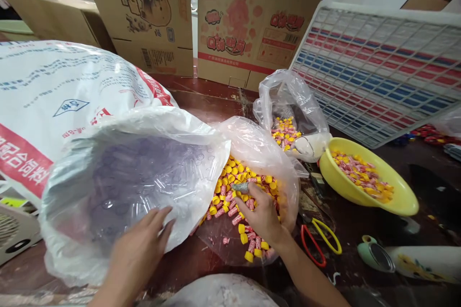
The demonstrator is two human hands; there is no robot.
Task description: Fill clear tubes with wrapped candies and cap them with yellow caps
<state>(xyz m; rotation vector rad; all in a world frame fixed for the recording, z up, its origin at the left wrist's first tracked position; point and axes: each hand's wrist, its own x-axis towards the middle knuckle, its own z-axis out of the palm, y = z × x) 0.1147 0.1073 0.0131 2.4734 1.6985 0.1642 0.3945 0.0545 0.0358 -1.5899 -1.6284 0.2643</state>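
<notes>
My left hand point(140, 244) is at the front lip of a large white bag point(68, 211), thumb and fingers apart. Inside the bag lie several small clear plastic tubes point(140, 211), near my fingertips. My right hand point(264, 213) reaches over a pile of yellow caps with pink-and-white wrapped pieces point(230, 199), its thumb and index finger spread. A grey-green covering point(240, 187) wraps one of its fingertips. The pile spills from a clear plastic bag point(248, 141) onto the dark red table. Whether my right fingers touch any piece is hard to see.
On the right are a yellow bowl point(399, 194) of pink and yellow pieces, scissors point(326, 240) with red and yellow handles, and a floral bottle point(425, 261). Behind stand another clear bag point(288, 86), a white wire rack point(374, 72) and cardboard boxes point(248, 24). A printed sack point(72, 81) is left.
</notes>
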